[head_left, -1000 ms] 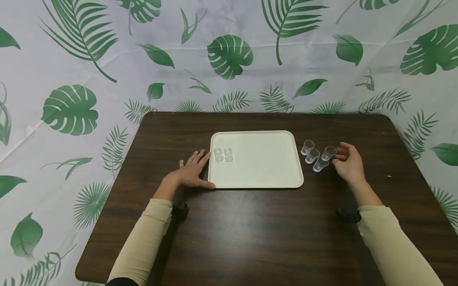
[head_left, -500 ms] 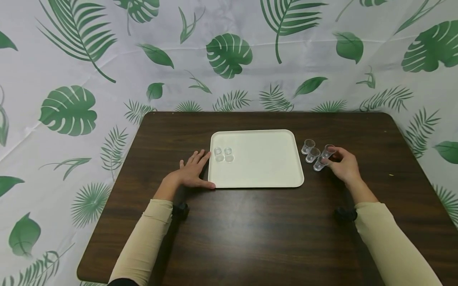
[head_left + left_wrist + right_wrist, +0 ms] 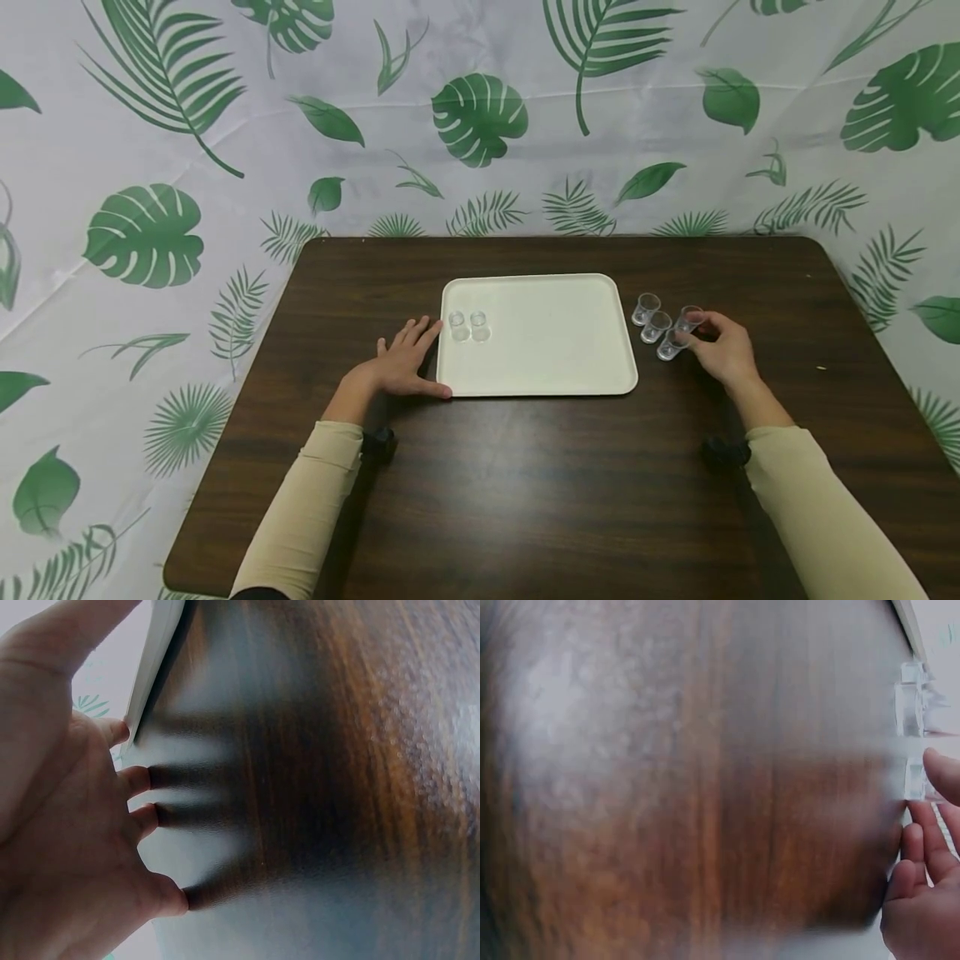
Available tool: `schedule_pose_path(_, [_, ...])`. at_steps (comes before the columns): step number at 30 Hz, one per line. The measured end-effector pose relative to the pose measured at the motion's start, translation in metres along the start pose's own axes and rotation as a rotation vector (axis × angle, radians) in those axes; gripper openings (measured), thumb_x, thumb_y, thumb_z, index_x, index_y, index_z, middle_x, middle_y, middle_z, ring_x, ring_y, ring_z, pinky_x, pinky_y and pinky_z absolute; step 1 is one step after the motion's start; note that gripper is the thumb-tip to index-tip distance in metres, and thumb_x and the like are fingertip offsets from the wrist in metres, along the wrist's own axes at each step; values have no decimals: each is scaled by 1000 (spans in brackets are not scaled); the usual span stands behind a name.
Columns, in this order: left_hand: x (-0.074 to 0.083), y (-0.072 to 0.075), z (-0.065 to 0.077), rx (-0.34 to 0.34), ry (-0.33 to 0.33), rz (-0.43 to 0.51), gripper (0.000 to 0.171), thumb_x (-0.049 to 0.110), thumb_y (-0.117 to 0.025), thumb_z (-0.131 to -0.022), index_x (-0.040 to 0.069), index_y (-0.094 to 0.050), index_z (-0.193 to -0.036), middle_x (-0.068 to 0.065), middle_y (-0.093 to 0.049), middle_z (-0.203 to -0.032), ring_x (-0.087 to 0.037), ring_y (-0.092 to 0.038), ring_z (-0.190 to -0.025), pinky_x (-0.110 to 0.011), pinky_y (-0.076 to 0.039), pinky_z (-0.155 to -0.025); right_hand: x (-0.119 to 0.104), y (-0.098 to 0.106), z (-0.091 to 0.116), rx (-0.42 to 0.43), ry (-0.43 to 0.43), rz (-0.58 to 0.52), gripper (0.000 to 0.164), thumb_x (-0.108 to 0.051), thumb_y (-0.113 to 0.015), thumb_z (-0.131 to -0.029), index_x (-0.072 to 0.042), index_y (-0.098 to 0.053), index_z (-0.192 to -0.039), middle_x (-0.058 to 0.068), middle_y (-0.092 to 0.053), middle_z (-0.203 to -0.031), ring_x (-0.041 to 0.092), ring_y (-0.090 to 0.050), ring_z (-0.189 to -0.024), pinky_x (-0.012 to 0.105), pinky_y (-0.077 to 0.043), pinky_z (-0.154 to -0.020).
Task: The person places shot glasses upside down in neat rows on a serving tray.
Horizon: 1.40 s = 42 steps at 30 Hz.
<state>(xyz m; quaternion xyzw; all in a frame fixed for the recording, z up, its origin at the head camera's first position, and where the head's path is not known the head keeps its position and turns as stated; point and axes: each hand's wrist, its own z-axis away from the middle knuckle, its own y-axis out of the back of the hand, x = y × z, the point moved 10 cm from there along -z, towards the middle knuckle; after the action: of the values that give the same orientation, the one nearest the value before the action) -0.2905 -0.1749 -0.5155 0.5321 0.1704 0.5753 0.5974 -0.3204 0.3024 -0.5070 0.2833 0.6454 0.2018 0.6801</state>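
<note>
My left hand (image 3: 401, 365) rests with fingers spread at the left edge of a cream rectangular tray (image 3: 543, 337), its thumb at the near left corner. The left wrist view shows its fingertips (image 3: 139, 780) down on the tabletop beside the tray rim (image 3: 156, 667). On the tray's left part, two small clear shot glasses (image 3: 479, 325) stand side by side. To the right of the tray, my right hand (image 3: 727, 350) pinches a clear shot glass (image 3: 685, 320) between thumb and fingers. Its thumb overlaps the nearer glass (image 3: 667, 347).
Two more shot glasses (image 3: 656, 326) stand between the held one and the tray's right edge, close together. Everything is on a dark wood-grain table (image 3: 525, 492). Behind it hangs a white cloth (image 3: 405, 50) printed with green leaves.
My right hand has moved left onto the shot glass and its thumb and fingers have closed on it. The left hand and the tray have stayed in place.
</note>
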Motion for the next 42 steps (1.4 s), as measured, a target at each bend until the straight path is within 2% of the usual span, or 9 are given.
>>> schedule_pose_path(4, [-2, -2, -2, 2, -3, 5, 118, 64, -71, -78, 17, 1, -160, -14, 7, -164, -37, 9, -148, -77, -4, -102, 0, 5, 1, -6, -1, 8, 43, -23, -68, -94, 7, -57, -124, 27, -58, -118, 35, -53, -107, 28, -40, -79])
schedule_pose_path(6, [-5, -4, -3, 2, -2, 9, 119, 65, -71, -78, 18, 2, -159, -13, 8, -164, -36, 10, -148, -77, -3, -102, 0, 9, 1, -7, -14, -9, 44, -24, -68, -94, 6, -56, -124, 26, -58, -118, 28, -54, -102, 21, -40, -74])
schedule_pose_path(10, [-9, -6, -5, 2, 5, 7, 120, 68, -70, -77, 20, 3, -159, -11, 9, -164, -34, 11, -148, -76, -3, -102, -2, 16, 1, -3, -36, -55, 45, -23, -67, -95, 6, -52, -126, 25, -57, -124, 6, -53, -93, 13, -41, -72])
schedule_pose_path(13, [-9, -6, -5, 4, 6, 4, 120, 68, -69, -77, 20, 3, -160, -11, 9, -164, -34, 11, -148, -76, -4, -102, -6, 24, 2, 20, -25, -68, 44, -21, -68, -94, 5, -52, -125, 20, -57, -121, -4, -48, -89, 10, -40, -72])
schedule_pose_path(21, [-3, -1, -1, 4, 1, 2, 119, 65, -71, -78, 17, 1, -160, -16, 6, -163, -38, 8, -148, -77, -5, -101, -39, 41, 2, 123, 71, -136, 41, -22, -71, -91, 3, -56, -121, -6, -55, -97, 3, -48, -82, 14, -38, -70])
schedule_pose_path(26, [1, -1, 0, -2, -1, 1, 118, 63, -72, -79, 15, 0, -159, -17, 5, -163, -38, 8, -148, -78, -6, -101, -70, 42, 3, 155, 164, -123, 38, -17, -73, -90, 4, -62, -119, -2, -53, -92, 5, -46, -77, 15, -37, -67])
schedule_pose_path(30, [1, -2, -2, -4, 1, 1, 118, 63, -71, -79, 15, 1, -159, -17, 6, -163, -37, 8, -148, -77, -5, -101, -98, 29, 5, 112, 229, -84, 37, -11, -73, -89, 6, -63, -120, 11, -50, -99, 5, -48, -78, 13, -38, -67])
schedule_pose_path(34, [0, -2, -2, -6, 9, -2, 118, 64, -71, -79, 17, 0, -160, -16, 6, -163, -36, 8, -148, -77, -5, -102, -124, 5, 6, 27, 242, -58, 36, -11, -73, -89, 3, -63, -121, 17, -54, -105, 13, -52, -80, 14, -41, -62])
schedule_pose_path(42, [0, -2, -2, 0, 14, -4, 118, 65, -71, -78, 18, 0, -160, -15, 6, -164, -36, 8, -148, -77, -5, -102, -161, -61, 8, -140, 286, -37, 33, -13, -74, -88, -2, -67, -118, 16, -62, -105, 29, -58, -88, 34, -45, -69])
